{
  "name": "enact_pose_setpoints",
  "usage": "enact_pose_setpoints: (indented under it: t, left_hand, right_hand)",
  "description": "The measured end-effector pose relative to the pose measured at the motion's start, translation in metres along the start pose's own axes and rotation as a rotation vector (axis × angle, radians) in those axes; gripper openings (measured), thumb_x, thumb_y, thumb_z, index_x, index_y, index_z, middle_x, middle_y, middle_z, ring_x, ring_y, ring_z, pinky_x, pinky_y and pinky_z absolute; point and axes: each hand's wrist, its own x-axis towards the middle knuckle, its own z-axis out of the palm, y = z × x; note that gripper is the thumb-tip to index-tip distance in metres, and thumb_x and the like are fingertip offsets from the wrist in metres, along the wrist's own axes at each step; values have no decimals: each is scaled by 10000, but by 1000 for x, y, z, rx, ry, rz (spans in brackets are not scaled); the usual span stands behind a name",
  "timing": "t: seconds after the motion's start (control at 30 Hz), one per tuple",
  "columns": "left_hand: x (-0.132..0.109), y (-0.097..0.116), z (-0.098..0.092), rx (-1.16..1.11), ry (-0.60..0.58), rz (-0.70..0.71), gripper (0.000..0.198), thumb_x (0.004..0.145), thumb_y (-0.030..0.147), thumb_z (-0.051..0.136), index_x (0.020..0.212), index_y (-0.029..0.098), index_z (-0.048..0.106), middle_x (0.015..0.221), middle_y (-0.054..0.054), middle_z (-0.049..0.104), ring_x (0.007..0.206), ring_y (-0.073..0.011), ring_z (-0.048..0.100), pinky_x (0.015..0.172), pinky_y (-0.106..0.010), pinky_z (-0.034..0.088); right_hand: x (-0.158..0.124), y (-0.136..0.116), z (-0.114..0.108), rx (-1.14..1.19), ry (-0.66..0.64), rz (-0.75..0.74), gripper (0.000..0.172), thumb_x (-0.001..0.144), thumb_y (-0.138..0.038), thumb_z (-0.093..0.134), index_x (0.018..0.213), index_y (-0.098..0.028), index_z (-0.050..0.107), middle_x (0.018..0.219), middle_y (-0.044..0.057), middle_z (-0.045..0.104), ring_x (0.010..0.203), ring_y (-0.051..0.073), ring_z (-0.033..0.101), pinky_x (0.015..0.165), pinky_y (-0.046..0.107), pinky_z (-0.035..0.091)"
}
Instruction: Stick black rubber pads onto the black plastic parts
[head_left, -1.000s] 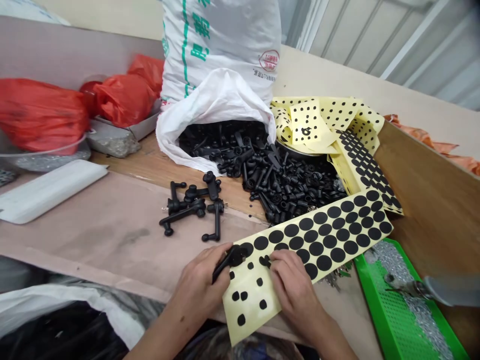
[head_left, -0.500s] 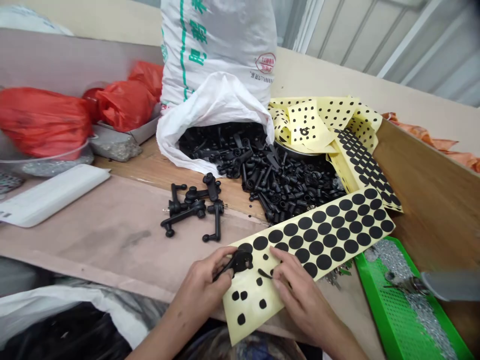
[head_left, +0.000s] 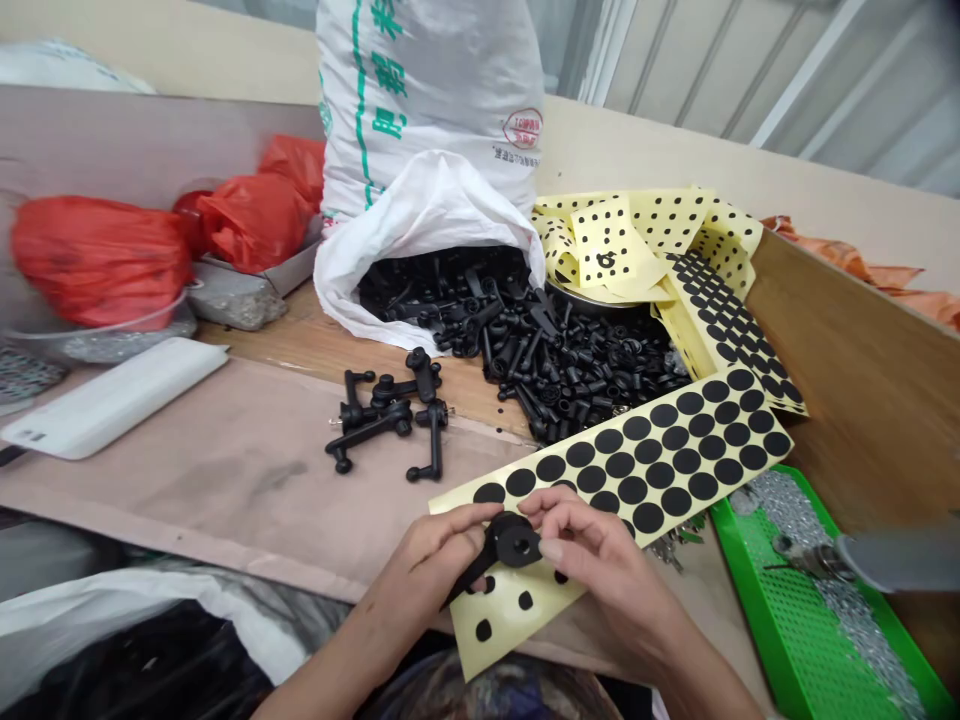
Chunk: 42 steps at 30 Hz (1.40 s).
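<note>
My left hand grips a black plastic crank handle with its rounded end turned up towards me. A black round sticker with a small hole in its middle lies over that end. My right hand pinches the sticker's right edge between thumb and fingers. Below both hands lies a yellow sticker sheet with rows of black discs; its near part bears only small black dots. Left of the sheet, several black crank handles rest in a loose group on the brownish mat.
A white woven sack spills black plastic parts across the bench. More yellow sheets lie behind. At right, a green tray holds small metal pieces beside a tool with a grey body. Red bags stand at left.
My right hand has moved left and up from the sheet to the crank handle, carrying the sticker onto its round end. My left hand has shifted slightly right with the handle.
</note>
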Motion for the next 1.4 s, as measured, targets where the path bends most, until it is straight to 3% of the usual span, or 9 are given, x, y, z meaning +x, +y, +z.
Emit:
enact_pose_setpoints:
  t: [0.17, 0.4, 0.5, 0.6, 1.07, 1.23, 1.4]
  left_hand:
    - [-7, 5, 0, 33, 5, -66, 457, 795, 426, 478, 1152, 181, 624, 578, 17, 626, 628, -170, 591, 520, -223, 438]
    - [-8, 4, 2, 72, -15, 50, 458, 804, 417, 422, 1113, 170, 652, 667, -16, 656, 699, -194, 605, 525, -238, 461]
    - [-8, 4, 2, 76, -33, 13, 466, 808, 420, 428, 1147, 171, 629, 646, -2, 641, 729, -196, 607, 551, -235, 465]
    - [-8, 5, 2, 55, -30, -19, 457, 808, 430, 454, 1154, 183, 623, 670, 7, 636, 715, -185, 604, 568, -231, 464]
    - [-1, -5, 2, 104, -58, 105, 444, 802, 425, 517, 1118, 134, 630, 700, 2, 583, 620, -130, 531, 560, -214, 430]
    - [0, -9, 6, 191, 15, 211, 377, 782, 388, 546, 1050, 141, 641, 669, 11, 570, 583, -121, 497, 529, -214, 418]
    - [-1, -10, 10, 377, 128, 299, 326, 795, 373, 519, 998, 155, 652, 679, -8, 627, 589, -144, 546, 543, -228, 438]
  right_hand:
    - [1, 1, -1, -26, 14, 9, 214, 780, -341, 612, 646, -183, 558, 1041, 90, 583, 956, 231, 570, 812, 356, 466]
    - [4, 1, -1, -32, 5, 23, 218, 770, -340, 619, 633, -185, 551, 986, 74, 580, 905, 213, 564, 782, 331, 459]
    - [5, 0, -2, -29, -6, 23, 233, 765, -352, 626, 625, -186, 540, 967, 65, 573, 888, 203, 560, 768, 314, 453]
    - [5, -1, -1, -42, -8, 27, 246, 770, -372, 623, 630, -188, 537, 963, 65, 573, 889, 205, 558, 763, 314, 453]
    - [8, -1, -1, -49, -28, 48, 206, 762, -342, 624, 650, -183, 558, 910, 47, 540, 810, 168, 520, 726, 270, 427]
    - [11, 2, 1, -135, 4, 20, 136, 761, -252, 586, 651, -179, 554, 881, 48, 549, 823, 171, 532, 729, 267, 423]
    - [8, 7, 4, -310, 50, -48, 130, 769, -202, 530, 642, -175, 547, 777, 35, 548, 736, 155, 528, 640, 248, 412]
